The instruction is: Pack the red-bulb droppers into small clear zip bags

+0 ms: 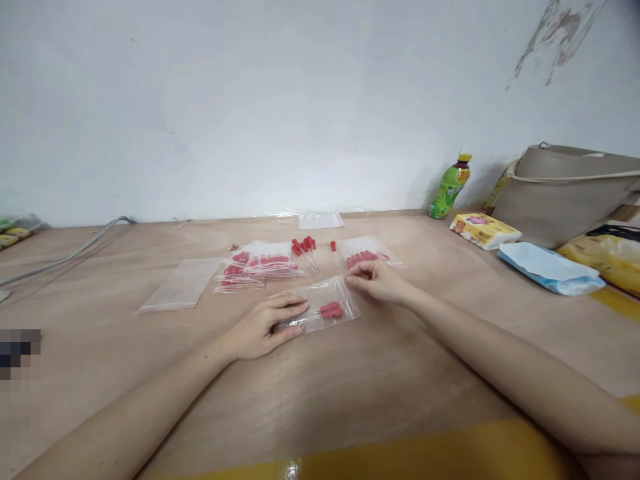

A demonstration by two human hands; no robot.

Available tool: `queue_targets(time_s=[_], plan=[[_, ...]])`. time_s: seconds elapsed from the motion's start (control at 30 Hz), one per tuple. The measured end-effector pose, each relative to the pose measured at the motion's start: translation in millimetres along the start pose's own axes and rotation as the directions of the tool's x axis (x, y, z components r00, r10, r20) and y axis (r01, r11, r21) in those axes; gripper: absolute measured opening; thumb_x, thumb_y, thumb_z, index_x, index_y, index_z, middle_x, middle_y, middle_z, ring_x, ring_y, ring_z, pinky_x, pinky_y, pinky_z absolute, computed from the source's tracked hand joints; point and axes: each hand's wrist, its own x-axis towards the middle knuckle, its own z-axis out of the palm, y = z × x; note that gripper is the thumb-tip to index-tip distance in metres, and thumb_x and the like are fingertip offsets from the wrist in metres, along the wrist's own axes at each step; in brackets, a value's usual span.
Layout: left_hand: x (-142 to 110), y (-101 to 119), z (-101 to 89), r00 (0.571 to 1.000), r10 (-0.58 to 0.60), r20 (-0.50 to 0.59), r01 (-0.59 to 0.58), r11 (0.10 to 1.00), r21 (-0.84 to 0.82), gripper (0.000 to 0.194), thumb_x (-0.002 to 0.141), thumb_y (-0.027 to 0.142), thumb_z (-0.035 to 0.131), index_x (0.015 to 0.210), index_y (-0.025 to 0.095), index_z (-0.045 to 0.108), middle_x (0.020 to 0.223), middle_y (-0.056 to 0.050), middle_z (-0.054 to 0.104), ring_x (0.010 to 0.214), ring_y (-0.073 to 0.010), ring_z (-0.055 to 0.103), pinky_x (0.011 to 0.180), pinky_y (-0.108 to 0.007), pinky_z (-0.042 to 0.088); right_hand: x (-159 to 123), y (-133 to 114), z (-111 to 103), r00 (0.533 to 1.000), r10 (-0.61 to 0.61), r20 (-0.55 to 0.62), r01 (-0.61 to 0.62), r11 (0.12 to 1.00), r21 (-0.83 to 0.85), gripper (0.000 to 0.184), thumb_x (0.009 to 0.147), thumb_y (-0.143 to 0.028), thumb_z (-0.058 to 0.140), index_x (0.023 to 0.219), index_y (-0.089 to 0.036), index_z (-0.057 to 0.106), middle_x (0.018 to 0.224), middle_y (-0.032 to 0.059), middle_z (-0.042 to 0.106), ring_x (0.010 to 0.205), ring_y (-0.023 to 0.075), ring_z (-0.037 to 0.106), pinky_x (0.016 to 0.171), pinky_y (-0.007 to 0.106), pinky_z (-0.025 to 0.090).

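A clear plastic zip bag holding glass-like droppers with red rubber bulbs lies flat on the brown-covered table. The left hand rests on the bag's left end with fingers slightly apart, hiding that end. The right hand is at the bag's far right corner, its thumb and forefinger close together; whether they pinch the edge, I cannot tell.

Just beyond the bag, to its left, is an overlapping pile of clear bags filled with red-bulbed droppers. Directly beyond it lie loose red-bulbed droppers, with a single red bulb to their right. Another filled clear bag lies beyond and to the right, close behind the right hand. A flat translucent bag lies to the left of the bag, and a whitish plastic bag lies far beyond it, by the wall.

Well to the bag's right are a green bottle with a yellow cap, a yellow-and-white soft pack, a blue-and-white packet, a large grey-beige container and a yellow package. A grey cable runs far to its left.
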Motion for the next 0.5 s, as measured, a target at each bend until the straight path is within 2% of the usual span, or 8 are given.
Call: queue_targets(time_s=[0.1,0.17,0.23,0.37,0.5], plan=[[0,-1,0.0,1.0,0.009,0.004,-0.009,1.0,0.003,0.041,0.089,0.034,0.047,0.129,0.024,0.046,0.131,-0.006,0.047,0.12,-0.0228,0.043,0.1,-0.04,0.035,26,-3,-1,0.979,-0.037,-0.2,-0.018,0.963,-0.27,0.011,0.071,-0.025,0.055,0.072,-0.016,0.063,0.067,0.0033,0.063,0.063,0.0141,0.056,0.06,0.026,0.042],[-1,-1,0.1,1.0,0.009,0.011,-0.009,1.0,0.004,0.041,0.09,0.033,0.046,0.129,0.024,0.045,0.131,-0.006,0.046,0.12,-0.0225,0.042,0.1,-0.039,0.035,47,-9,3,0.967,-0.019,-0.253,-0.089,0.908,-0.409,0.011,0.071,-0.021,0.055,0.076,-0.016,0.063,0.076,0.0072,0.066,0.073,0.0171,0.059,0.067,0.028,0.044],[-1,-2,0.3,1.0,0.006,0.019,-0.006,1.0,0.003,0.041,0.09,0.033,0.046,0.129,0.024,0.045,0.132,-0.006,0.046,0.121,-0.0223,0.042,0.101,-0.039,0.034,69,-15,10,0.962,0.058,-0.269,-0.188,0.852,-0.488,0.014,0.07,-0.019,0.057,0.081,-0.014,0.064,0.084,0.0128,0.066,0.083,0.0218,0.06,0.071,0.03,0.044],[-1,-2,-0.3,0.999,0.006,0.045,-0.005,1.0,-0.004,0.041,0.09,0.033,0.045,0.13,0.024,0.044,0.133,-0.007,0.044,0.122,-0.0227,0.04,0.101,-0.04,0.033,102,-16,27,0.958,0.163,-0.237,-0.264,0.824,-0.501,0.021,0.06,-0.015,0.067,0.08,-0.011,0.065,0.077,0.0166,0.065,0.081,0.0269,0.063,0.068,0.031,0.046],[-1,-1,-1.1,0.999,0.016,0.046,-0.016,1.0,-0.004,0.041,0.09,0.033,0.045,0.13,0.025,0.043,0.133,-0.007,0.044,0.122,-0.023,0.041,0.101,-0.041,0.034,110,-17,36,0.949,0.201,-0.242,-0.297,0.825,-0.481,0.041,0.059,-0.013,0.066,0.1,-0.009,0.059,0.081,0.0184,0.065,0.08,0.0277,0.063,0.067,0.032,0.048]])
